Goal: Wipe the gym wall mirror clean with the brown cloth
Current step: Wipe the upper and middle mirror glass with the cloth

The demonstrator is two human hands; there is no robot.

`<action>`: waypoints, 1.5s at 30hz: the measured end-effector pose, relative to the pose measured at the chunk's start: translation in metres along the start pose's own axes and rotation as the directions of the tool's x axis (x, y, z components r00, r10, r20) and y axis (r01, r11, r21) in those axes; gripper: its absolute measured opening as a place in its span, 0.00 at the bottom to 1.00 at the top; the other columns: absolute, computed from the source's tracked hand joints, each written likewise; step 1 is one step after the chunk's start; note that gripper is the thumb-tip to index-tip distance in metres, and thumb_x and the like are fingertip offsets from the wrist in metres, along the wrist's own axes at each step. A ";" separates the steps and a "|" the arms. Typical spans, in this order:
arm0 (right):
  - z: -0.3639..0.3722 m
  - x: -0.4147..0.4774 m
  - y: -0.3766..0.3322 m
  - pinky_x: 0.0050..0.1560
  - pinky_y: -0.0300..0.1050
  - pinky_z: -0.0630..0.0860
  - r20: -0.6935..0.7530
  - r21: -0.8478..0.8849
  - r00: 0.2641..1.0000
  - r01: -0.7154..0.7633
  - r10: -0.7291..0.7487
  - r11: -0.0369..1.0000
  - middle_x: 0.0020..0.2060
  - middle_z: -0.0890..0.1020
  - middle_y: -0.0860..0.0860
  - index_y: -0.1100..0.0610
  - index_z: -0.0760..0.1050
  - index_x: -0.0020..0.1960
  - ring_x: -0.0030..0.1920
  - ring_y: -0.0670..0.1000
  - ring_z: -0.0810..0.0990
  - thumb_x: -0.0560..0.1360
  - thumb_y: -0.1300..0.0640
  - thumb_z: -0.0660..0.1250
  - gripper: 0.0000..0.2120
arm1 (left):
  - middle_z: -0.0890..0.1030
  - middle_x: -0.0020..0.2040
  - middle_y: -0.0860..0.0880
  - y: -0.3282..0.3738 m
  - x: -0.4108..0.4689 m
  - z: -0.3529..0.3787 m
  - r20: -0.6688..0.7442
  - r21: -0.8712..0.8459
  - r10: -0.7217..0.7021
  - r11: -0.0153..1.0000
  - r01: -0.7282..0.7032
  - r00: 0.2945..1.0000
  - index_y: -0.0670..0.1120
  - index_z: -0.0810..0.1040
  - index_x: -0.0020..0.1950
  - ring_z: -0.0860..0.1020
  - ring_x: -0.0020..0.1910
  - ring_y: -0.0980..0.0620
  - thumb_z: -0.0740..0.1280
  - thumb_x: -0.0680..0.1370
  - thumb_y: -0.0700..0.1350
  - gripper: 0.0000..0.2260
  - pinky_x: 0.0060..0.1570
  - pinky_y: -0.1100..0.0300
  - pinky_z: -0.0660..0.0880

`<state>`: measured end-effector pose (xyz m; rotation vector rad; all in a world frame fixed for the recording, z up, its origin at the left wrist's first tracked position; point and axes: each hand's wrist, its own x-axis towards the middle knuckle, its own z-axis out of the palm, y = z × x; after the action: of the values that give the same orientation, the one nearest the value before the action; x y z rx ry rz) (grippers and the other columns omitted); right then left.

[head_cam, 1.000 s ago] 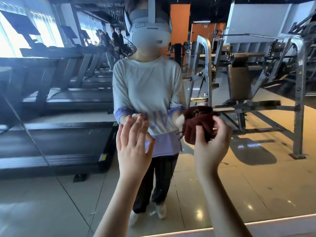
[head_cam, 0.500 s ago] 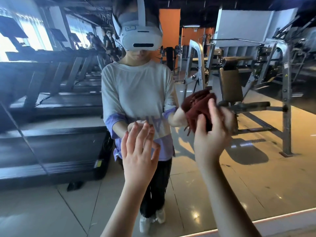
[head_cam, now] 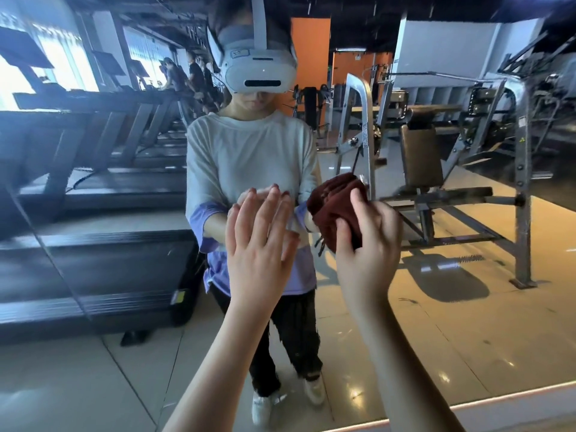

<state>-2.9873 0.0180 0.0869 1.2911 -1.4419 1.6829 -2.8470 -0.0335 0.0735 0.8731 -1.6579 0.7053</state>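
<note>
The gym wall mirror point(head_cam: 452, 338) fills almost the whole frame, its lower edge crossing the bottom right corner. At centre, the left hand point(head_cam: 260, 244) is raised flat toward the glass with its fingers straight and close together, the fingertips meeting their own reflection. Just right of it, the right hand point(head_cam: 366, 247) grips the brown cloth point(head_cam: 332, 204), bunched into a wad, with thumb and fingers curled round it and the wad held up against the mirror. The glass reflects the person in a white headset point(head_cam: 258, 68), a pale top and dark trousers. Reflected treadmills point(head_cam: 93, 198) run along the left of the frame, a weight machine point(head_cam: 436, 169) stands at right, and an orange wall point(head_cam: 311, 48) shows at upper centre.
</note>
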 end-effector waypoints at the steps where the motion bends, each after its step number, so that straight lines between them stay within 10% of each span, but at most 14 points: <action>1: -0.002 0.004 0.002 0.51 0.41 0.71 0.008 0.002 1.000 0.027 -0.028 1.000 0.53 0.79 0.60 0.60 0.79 0.64 0.53 0.55 0.74 0.75 0.60 0.67 0.17 | 0.70 0.73 0.47 0.001 -0.001 0.001 -0.011 0.014 0.002 1.000 -0.002 1.000 0.45 0.70 0.73 0.66 0.73 0.41 0.77 0.73 0.43 0.30 0.69 0.40 0.67; 8: -0.021 0.020 0.029 0.54 0.33 0.65 -0.057 0.031 0.964 -0.257 0.258 0.966 0.58 0.77 0.60 0.59 0.76 0.66 0.58 0.59 0.76 0.74 0.62 0.70 0.20 | 0.75 0.71 0.44 0.014 -0.002 0.003 -0.044 0.047 -0.102 0.993 0.104 0.994 0.42 0.77 0.70 0.67 0.73 0.41 0.74 0.73 0.39 0.25 0.70 0.42 0.67; 15: -0.022 -0.009 0.032 0.42 0.50 0.80 0.214 0.006 0.977 -0.026 0.024 1.000 0.55 0.79 0.58 0.54 0.72 0.62 0.51 0.61 0.80 0.68 0.64 0.75 0.24 | 0.73 0.72 0.42 0.023 -0.004 0.007 -0.016 0.049 -0.157 0.986 0.157 0.988 0.43 0.71 0.72 0.65 0.75 0.40 0.73 0.74 0.46 0.28 0.72 0.41 0.64; 21: -0.030 -0.019 0.051 0.45 0.50 0.78 0.099 0.033 0.950 -0.300 0.296 0.953 0.58 0.76 0.60 0.58 0.71 0.65 0.55 0.62 0.78 0.73 0.63 0.71 0.22 | 0.72 0.74 0.41 0.026 -0.005 0.008 -0.015 0.084 -0.162 0.983 0.163 0.987 0.41 0.71 0.73 0.63 0.75 0.40 0.73 0.74 0.46 0.29 0.73 0.42 0.61; 26: -0.027 -0.046 0.048 0.42 0.44 0.76 0.279 -0.007 0.950 -0.140 0.136 0.990 0.52 0.79 0.58 0.57 0.72 0.61 0.49 0.60 0.81 0.66 0.66 0.77 0.26 | 0.72 0.73 0.42 0.029 -0.007 0.010 -0.025 0.105 -0.161 0.981 0.163 0.987 0.41 0.71 0.73 0.65 0.75 0.40 0.73 0.75 0.46 0.28 0.72 0.41 0.64; 31: -0.036 -0.042 0.069 0.43 0.45 0.75 0.079 0.037 0.917 -0.395 0.392 0.918 0.55 0.77 0.60 0.58 0.70 0.63 0.51 0.61 0.80 0.72 0.65 0.73 0.23 | 0.67 0.74 0.46 0.033 -0.025 0.008 0.044 0.059 -0.090 0.994 0.088 0.995 0.44 0.69 0.73 0.66 0.73 0.42 0.72 0.74 0.46 0.28 0.68 0.39 0.68; 36: -0.026 -0.082 0.049 0.44 0.47 0.78 0.305 0.027 0.916 -0.281 0.259 0.959 0.53 0.79 0.56 0.55 0.70 0.60 0.51 0.59 0.81 0.66 0.67 0.77 0.28 | 0.65 0.75 0.47 0.037 -0.041 0.017 0.092 0.085 -0.062 0.995 0.054 0.994 0.46 0.68 0.74 0.65 0.74 0.42 0.69 0.77 0.48 0.26 0.69 0.38 0.67; 45: -0.025 -0.111 0.054 0.49 0.50 0.80 0.246 -0.046 0.841 -0.487 0.482 0.872 0.54 0.79 0.58 0.60 0.73 0.61 0.53 0.60 0.81 0.67 0.67 0.77 0.25 | 0.66 0.74 0.46 0.032 -0.043 0.019 0.080 0.062 -0.043 0.997 0.038 0.996 0.46 0.68 0.73 0.65 0.74 0.41 0.72 0.75 0.46 0.28 0.71 0.40 0.65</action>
<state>-3.0013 0.0462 -0.0355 1.2504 -2.0471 1.8960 -2.8780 -0.0229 0.0265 0.9876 -1.6936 0.7030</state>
